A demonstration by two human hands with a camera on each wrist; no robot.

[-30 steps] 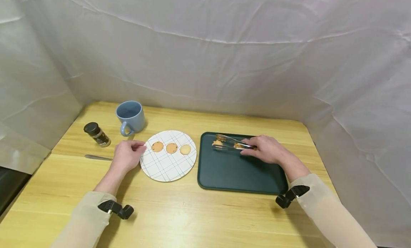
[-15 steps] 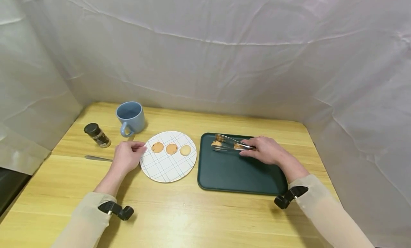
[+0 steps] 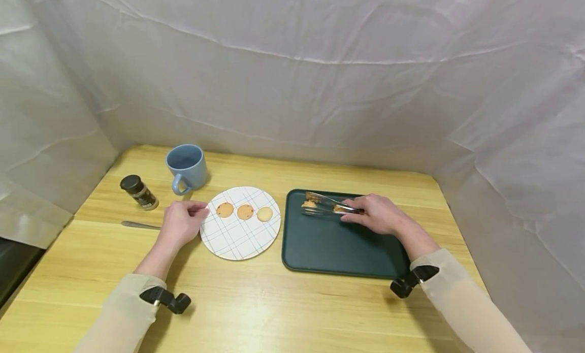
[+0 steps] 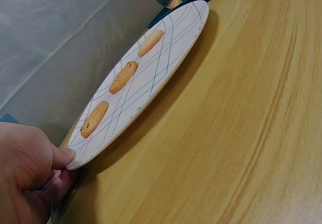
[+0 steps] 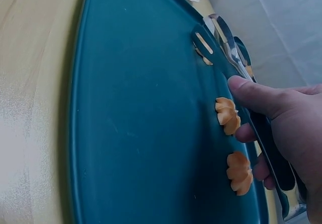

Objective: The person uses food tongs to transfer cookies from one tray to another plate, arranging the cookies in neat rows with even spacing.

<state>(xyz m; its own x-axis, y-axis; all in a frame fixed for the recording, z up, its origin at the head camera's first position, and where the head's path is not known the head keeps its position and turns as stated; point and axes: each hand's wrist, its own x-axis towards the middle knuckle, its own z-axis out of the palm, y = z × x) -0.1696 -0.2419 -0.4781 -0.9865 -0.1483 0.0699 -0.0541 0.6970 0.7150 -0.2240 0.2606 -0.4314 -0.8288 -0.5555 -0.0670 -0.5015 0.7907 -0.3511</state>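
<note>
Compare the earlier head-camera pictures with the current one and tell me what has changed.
Nothing visibly changed: nothing was taken hold of or let go. The right hand still holds the metal tongs over the dark green tray; the left hand still pinches the checked plate. The three cookies, blue mug and black-capped spice jar stayed put.

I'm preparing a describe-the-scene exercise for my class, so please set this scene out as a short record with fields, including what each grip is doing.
Left grip: pinches the plate at its rim
Right grip: holds the tongs
On plate: three cookies in a row
On tray: at least three more cookies, one by the tongs' tips
Left of plate: mug, jar, metal handle partly hidden
Surface: wooden table
</note>
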